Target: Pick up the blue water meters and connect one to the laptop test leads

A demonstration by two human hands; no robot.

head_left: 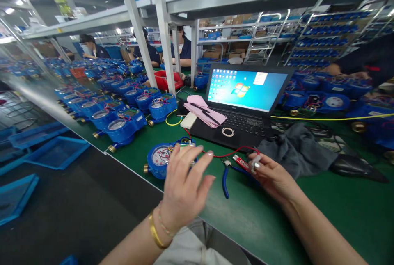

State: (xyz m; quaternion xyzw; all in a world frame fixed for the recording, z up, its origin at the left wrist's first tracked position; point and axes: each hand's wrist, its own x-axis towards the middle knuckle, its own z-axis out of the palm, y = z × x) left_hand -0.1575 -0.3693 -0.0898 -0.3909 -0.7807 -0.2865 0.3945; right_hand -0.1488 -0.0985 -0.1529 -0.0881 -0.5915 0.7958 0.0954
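Note:
My left hand [186, 183], fingers spread, is over the right side of a blue water meter [158, 161] and hides part of it. Whether the fingers touch the meter I cannot tell. My right hand [275, 178] pinches a small whitish piece [255, 163], too blurred to name. A red wire [227, 155] runs from near the meter across to that piece. Between my hands lie cutting pliers [226, 181] with blue handles. A small red and white printed stick [240, 162] is close to my right fingertips.
Behind my hands stands an open laptop [246, 92] with pink papers [205, 111], a white box [188, 120] and a ring [228, 132] on or beside it. A grey cloth [297, 148] lies right. More meters [118, 127] line the left; people work beyond the shelf posts.

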